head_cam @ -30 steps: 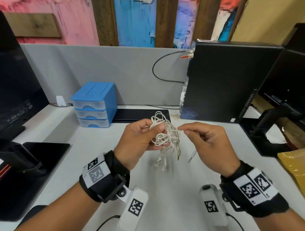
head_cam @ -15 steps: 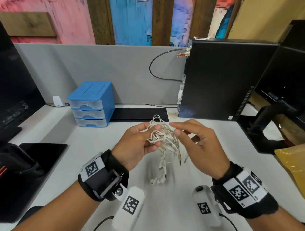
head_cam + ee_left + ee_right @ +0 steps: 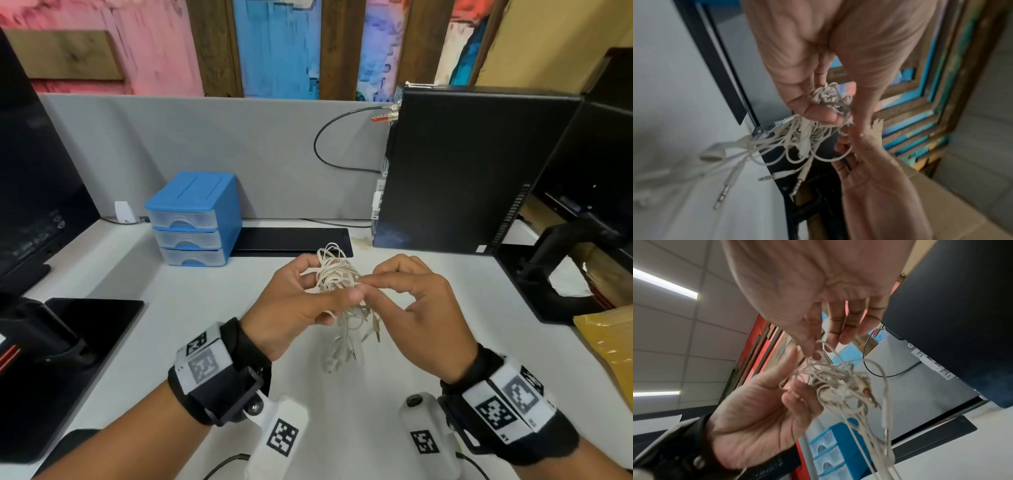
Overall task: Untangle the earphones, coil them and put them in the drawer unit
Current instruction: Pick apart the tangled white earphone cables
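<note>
A tangled bundle of white earphones (image 3: 337, 277) hangs above the white desk, held up between the thumb and fingers of my left hand (image 3: 325, 287). My right hand (image 3: 373, 279) pinches a strand at the top right of the tangle with thumb and index finger. Earbuds and jack plugs (image 3: 342, 349) dangle below the bundle. The left wrist view shows the tangle (image 3: 807, 129), a loose earbud (image 3: 713, 152) and plugs (image 3: 723, 193). The right wrist view shows the pinched loop (image 3: 824, 345) above the knot (image 3: 838, 386). The blue drawer unit (image 3: 195, 219) stands at the back left, all drawers closed.
A black computer tower (image 3: 472, 171) stands at the back right, with a flat black pad (image 3: 291, 241) beside the drawers. A monitor (image 3: 30, 192) and a black stand (image 3: 85, 329) fill the left side. A monitor arm base (image 3: 565, 267) and a yellow envelope (image 3: 609, 342) lie on the right.
My right hand has moved left from beside the bundle onto it and now pinches a strand. The left hand keeps its hold; the hanging ends have swung slightly.
</note>
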A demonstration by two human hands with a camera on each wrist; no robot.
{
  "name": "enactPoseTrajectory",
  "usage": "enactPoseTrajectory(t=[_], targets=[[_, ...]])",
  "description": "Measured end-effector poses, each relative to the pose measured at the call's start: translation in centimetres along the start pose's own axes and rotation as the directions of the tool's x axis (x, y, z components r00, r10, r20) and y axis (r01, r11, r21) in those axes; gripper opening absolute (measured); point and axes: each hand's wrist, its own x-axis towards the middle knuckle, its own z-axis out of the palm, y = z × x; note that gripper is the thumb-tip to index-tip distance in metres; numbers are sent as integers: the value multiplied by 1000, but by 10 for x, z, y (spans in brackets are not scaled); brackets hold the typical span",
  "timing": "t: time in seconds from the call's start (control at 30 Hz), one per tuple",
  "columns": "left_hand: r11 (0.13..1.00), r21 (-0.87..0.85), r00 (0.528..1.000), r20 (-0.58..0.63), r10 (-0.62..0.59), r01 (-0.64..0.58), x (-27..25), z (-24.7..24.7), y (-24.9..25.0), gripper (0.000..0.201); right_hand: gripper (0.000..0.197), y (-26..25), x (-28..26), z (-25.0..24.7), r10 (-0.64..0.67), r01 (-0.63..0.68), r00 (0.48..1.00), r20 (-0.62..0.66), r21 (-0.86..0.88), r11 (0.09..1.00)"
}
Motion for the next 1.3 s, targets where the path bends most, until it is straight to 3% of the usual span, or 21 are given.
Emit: enactPoseTrajectory(t=[0.1,0.17,0.2,0.27,0.3,0.33,0.37,0.43,0.5,0.6,0.67,0.7,0.8,0.87,0.93,1.07,1.17,1.3], targets=[[998,66,995,-102,14,-8,3,-2,-5,30,10,0,5,-5,45,-40,995,-87,58,997],[997,66,988,-152,-15,26,7,-7,-6,22,15,0,10,-10,176,-142,978,-114,262,955],[997,69,985,-173,-22,35,8,-10,-6,20,17,-2,13,-14,253,-199,964,-77,418,886],[996,77,975,-219,-25,43,11,-15,-5,19,16,-7,16,-20,373,-314,925,73,700,641],[996,78,970,-240,-26,46,12,-16,-4,20,15,-9,17,-23,394,-344,910,127,762,550],[996,78,967,-255,-23,45,13,-17,-3,21,15,-9,18,-25,397,-360,906,148,762,537],[996,79,965,-261,-18,40,13,-18,-3,22,15,-7,19,-26,391,-367,911,132,693,621],[996,92,966,-258,7,18,12,-17,-3,21,17,0,16,-25,326,-338,940,98,376,863],[993,116,969,-244,42,-14,11,-14,-4,17,23,1,13,-22,298,-320,941,164,131,938],[990,139,967,-243,72,-39,11,-12,-6,14,8,-1,13,-23,266,-293,950,162,181,939],[987,158,963,-261,73,-33,13,-15,-5,15,11,-4,16,-28,178,-204,977,115,280,938],[985,173,958,-275,77,-29,14,-17,-4,14,10,-5,18,-32,132,-159,986,99,367,917],[983,179,931,-351,97,-34,16,-27,-4,15,19,-6,19,-47,26,-95,993,113,667,739],[988,148,919,-384,94,-40,17,-31,-2,16,30,-9,20,-54,5,-126,985,173,698,705],[993,92,916,-388,99,-69,16,-30,2,16,40,-10,21,-56,84,-219,968,235,640,737],[983,-47,932,-329,152,-176,13,-27,10,19,44,-2,22,-42,387,-447,893,230,347,825],[968,-148,953,-260,158,-201,10,-25,15,21,21,1,20,-30,418,-483,856,305,184,856],[948,-284,983,-148,105,-144,7,-22,25,19,30,11,10,-14,406,-463,790,460,13,886]])
